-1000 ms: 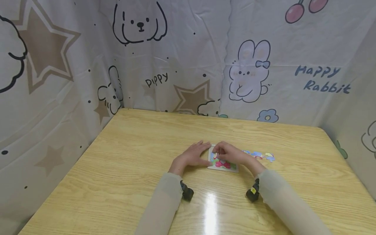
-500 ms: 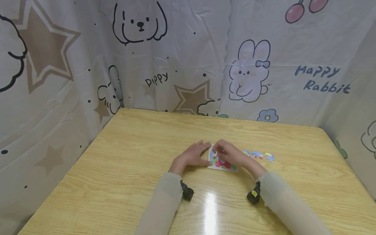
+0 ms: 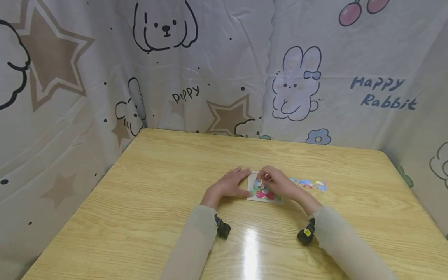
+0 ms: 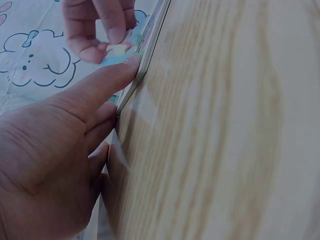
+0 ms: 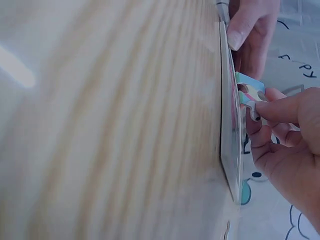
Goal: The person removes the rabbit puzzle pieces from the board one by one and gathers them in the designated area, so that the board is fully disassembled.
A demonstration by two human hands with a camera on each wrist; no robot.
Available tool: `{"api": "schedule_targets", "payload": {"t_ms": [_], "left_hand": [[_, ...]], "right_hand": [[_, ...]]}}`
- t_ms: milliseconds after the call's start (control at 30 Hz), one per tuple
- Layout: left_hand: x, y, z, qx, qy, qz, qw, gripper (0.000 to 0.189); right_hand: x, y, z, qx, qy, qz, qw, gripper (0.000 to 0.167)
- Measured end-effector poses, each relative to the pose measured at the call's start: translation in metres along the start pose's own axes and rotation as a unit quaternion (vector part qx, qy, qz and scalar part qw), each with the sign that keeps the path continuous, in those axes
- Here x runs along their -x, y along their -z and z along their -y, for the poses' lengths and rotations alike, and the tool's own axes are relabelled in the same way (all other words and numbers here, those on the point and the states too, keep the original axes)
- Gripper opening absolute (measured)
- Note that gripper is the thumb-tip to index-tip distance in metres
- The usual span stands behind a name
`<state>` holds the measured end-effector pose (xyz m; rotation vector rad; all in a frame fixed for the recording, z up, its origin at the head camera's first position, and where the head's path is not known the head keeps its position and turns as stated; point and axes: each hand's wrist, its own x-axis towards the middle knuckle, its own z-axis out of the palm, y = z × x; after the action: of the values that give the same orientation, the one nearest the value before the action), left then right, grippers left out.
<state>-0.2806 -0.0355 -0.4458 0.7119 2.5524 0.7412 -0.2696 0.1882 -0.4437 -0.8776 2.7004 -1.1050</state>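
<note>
Well inside the table's edges (image 3: pixel 210 135), the right grip (image 3: pixel 279 183) pinches a puzzle piece (image 5: pixel 251 82).

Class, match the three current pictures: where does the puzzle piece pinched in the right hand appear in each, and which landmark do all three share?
Head: puzzle piece, just right of centre, below the middle.
Left wrist: puzzle piece, upper part, left of centre.
Right wrist: puzzle piece, right of centre, above the middle.
Shared landmark: left hand.
</note>
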Motion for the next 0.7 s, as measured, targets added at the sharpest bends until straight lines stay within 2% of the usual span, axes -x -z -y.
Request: {"api": "schedule_targets", "payload": {"t_ms": [167, 700], "left_hand": [[-0.001, -0.002, 0.0, 0.001, 0.004, -0.001, 1.0, 0.082], [-0.001, -0.002, 0.0, 0.004, 0.007, 0.0, 1.0, 0.083]], "right_hand": [[0.01, 0.006, -0.005, -0.007, -0.026, 0.001, 0.9996, 0.016], [0.04, 0.025, -0.018, 0.009, -0.055, -0.018, 0.9983, 0.017]]}}
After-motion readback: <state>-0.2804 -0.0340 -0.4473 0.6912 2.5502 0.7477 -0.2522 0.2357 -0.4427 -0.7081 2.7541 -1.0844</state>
